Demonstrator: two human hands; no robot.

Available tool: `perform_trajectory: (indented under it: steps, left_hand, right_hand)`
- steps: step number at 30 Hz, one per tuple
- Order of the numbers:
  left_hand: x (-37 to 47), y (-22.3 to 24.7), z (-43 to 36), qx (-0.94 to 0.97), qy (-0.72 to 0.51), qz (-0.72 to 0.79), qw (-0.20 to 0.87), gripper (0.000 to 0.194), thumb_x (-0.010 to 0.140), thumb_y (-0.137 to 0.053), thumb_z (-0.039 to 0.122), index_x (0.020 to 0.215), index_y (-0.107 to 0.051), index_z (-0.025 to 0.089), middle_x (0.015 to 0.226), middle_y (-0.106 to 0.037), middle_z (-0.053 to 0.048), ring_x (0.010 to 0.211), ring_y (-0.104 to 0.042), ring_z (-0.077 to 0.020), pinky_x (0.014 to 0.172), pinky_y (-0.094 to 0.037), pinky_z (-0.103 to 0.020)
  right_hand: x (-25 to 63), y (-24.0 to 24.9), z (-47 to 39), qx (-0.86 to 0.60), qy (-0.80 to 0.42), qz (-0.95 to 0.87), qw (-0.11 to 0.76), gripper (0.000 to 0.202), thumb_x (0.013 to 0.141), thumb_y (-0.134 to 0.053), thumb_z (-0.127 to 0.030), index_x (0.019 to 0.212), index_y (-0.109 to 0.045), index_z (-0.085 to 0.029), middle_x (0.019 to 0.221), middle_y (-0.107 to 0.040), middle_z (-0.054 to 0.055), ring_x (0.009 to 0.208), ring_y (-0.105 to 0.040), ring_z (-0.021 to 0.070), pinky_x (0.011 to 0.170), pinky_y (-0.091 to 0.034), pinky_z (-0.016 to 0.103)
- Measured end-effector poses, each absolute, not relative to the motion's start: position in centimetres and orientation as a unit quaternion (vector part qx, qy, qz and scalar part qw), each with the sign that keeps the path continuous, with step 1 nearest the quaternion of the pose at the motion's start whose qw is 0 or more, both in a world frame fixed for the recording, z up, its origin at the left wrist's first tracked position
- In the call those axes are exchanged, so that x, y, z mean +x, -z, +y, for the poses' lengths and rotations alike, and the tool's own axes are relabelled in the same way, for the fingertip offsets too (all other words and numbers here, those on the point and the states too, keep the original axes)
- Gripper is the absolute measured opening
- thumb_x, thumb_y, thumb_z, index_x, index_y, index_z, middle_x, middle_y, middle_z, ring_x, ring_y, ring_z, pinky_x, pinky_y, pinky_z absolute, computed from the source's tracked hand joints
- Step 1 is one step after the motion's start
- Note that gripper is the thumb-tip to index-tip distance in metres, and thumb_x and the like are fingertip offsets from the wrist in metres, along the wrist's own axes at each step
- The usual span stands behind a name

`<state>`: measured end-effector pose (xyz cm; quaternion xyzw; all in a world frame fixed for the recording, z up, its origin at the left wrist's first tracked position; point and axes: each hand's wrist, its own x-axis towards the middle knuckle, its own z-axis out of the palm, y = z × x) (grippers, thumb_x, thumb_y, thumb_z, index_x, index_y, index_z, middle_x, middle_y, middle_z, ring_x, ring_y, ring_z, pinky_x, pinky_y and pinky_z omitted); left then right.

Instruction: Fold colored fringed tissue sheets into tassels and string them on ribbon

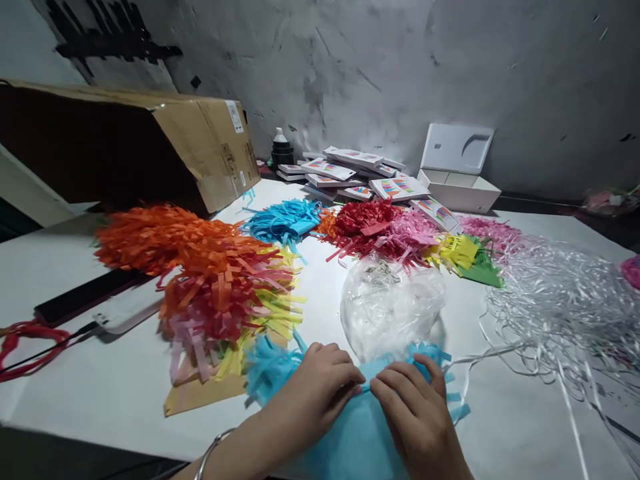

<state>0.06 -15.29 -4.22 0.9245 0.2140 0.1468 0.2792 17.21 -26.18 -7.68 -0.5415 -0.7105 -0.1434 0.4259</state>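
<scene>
A light blue sheet of tissue paper [357, 440] with fringed ends lies at the front edge of the table. My left hand [325, 380] pinches the paper near its middle, fingers pressed together. Close beside it, my right hand [415, 407] also pinches the same paper, its fingertips almost meeting the left ones. Blue fringe sticks out left and right of my hands. Just beyond them sits a clear plastic bag [390, 307] with small things inside that I cannot make out.
Orange fringed paper [175, 240] spreads on the left, near a white power bank [133, 303]. Red fringe [357, 223] and a blue fringe bundle [285, 221] lie farther back. Silvery strands [560, 293] cover the right. Behind stand a cardboard box [215, 147], stacked flat boxes [345, 167] and an open white box [457, 190].
</scene>
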Motion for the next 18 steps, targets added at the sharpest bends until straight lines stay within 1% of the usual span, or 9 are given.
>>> perform_trajectory:
  steps: [2,4,6,8,10,13,15,16,18]
  left_hand:
    - [0.3,4.4,-15.6,0.922,-0.208,0.219,0.243,0.010,0.095,-0.059,0.016,0.098,-0.067,0.022,0.094,-0.068,-0.004,0.090,-0.058,-0.0224,0.079,-0.036,-0.036]
    - [0.5,5.1,-16.2,0.932,-0.245,0.186,0.191,0.012,0.097,-0.055,0.014,0.098,-0.065,0.020,0.095,-0.067,-0.004,0.090,-0.056,-0.0223,0.079,-0.037,-0.037]
    - [0.7,6.2,-17.0,0.953,-0.238,0.130,0.137,0.010,0.097,-0.055,0.016,0.095,-0.064,0.020,0.092,-0.067,-0.003,0.086,-0.055,-0.0211,0.076,-0.038,-0.036]
    - [0.6,7.6,-17.6,0.969,-0.206,0.092,0.098,0.002,0.093,-0.063,0.019,0.095,-0.064,0.020,0.089,-0.067,-0.002,0.082,-0.055,-0.0202,0.072,-0.039,-0.035]
    - [0.2,8.8,-17.8,0.975,-0.185,0.092,0.078,0.006,0.089,-0.069,0.021,0.092,-0.064,0.021,0.089,-0.068,0.000,0.081,-0.057,-0.0196,0.070,-0.039,-0.034]
    - [-0.7,9.5,-17.2,0.969,-0.199,0.115,0.091,0.009,0.092,-0.067,0.023,0.084,-0.063,0.022,0.089,-0.070,0.000,0.079,-0.059,-0.0187,0.069,-0.039,-0.033]
    - [-1.2,8.9,-16.9,0.956,-0.249,0.107,0.115,0.015,0.096,-0.059,0.022,0.081,-0.062,0.022,0.086,-0.071,-0.001,0.075,-0.059,-0.0187,0.067,-0.039,-0.032]
    - [-1.3,8.2,-16.8,0.946,-0.280,0.097,0.132,0.016,0.098,-0.055,0.021,0.084,-0.062,0.022,0.085,-0.071,-0.002,0.074,-0.060,-0.0187,0.066,-0.040,-0.032]
    - [-1.3,6.3,-17.2,0.920,-0.339,0.078,0.180,0.014,0.100,-0.050,0.021,0.098,-0.064,0.022,0.088,-0.072,-0.005,0.076,-0.062,-0.0186,0.068,-0.045,-0.029]
  right_hand:
    - [17.4,8.0,-25.8,-0.552,0.143,-0.706,0.420,0.031,0.106,-0.038,-0.015,0.099,-0.067,-0.017,0.090,-0.072,0.004,0.094,-0.064,0.0180,0.108,-0.028,0.045]
    - [17.5,8.5,-25.6,-0.563,0.155,-0.699,0.413,0.031,0.106,-0.036,-0.015,0.098,-0.066,-0.018,0.089,-0.071,0.003,0.092,-0.064,0.0180,0.107,-0.028,0.046]
    - [17.6,8.7,-25.5,-0.574,0.161,-0.690,0.412,0.031,0.107,-0.034,-0.014,0.098,-0.063,-0.018,0.087,-0.070,0.004,0.089,-0.064,0.0174,0.105,-0.030,0.045]
    - [18.1,8.4,-25.6,-0.583,0.171,-0.679,0.412,0.027,0.105,-0.035,-0.011,0.099,-0.061,-0.016,0.085,-0.068,0.004,0.084,-0.064,0.0163,0.103,-0.032,0.044]
    - [19.0,7.6,-25.8,-0.593,0.204,-0.661,0.412,0.019,0.103,-0.042,-0.009,0.100,-0.059,-0.014,0.082,-0.067,0.005,0.078,-0.063,0.0154,0.100,-0.035,0.042]
    - [20.7,6.4,-26.2,-0.597,0.274,-0.628,0.417,0.008,0.100,-0.051,-0.009,0.101,-0.059,-0.010,0.081,-0.066,0.008,0.076,-0.060,0.0167,0.093,-0.041,0.039]
    - [21.6,5.8,-26.6,-0.581,0.274,-0.647,0.411,0.011,0.100,-0.051,-0.009,0.105,-0.060,-0.009,0.085,-0.066,0.010,0.081,-0.061,0.0180,0.093,-0.043,0.039]
    - [21.9,5.5,-26.8,-0.569,0.259,-0.667,0.405,0.014,0.100,-0.048,-0.008,0.108,-0.060,-0.008,0.088,-0.067,0.011,0.085,-0.062,0.0183,0.095,-0.043,0.040]
    - [22.0,5.1,-27.1,-0.535,0.238,-0.712,0.389,0.023,0.101,-0.041,-0.006,0.114,-0.061,-0.007,0.094,-0.070,0.011,0.094,-0.064,0.0189,0.100,-0.041,0.043]
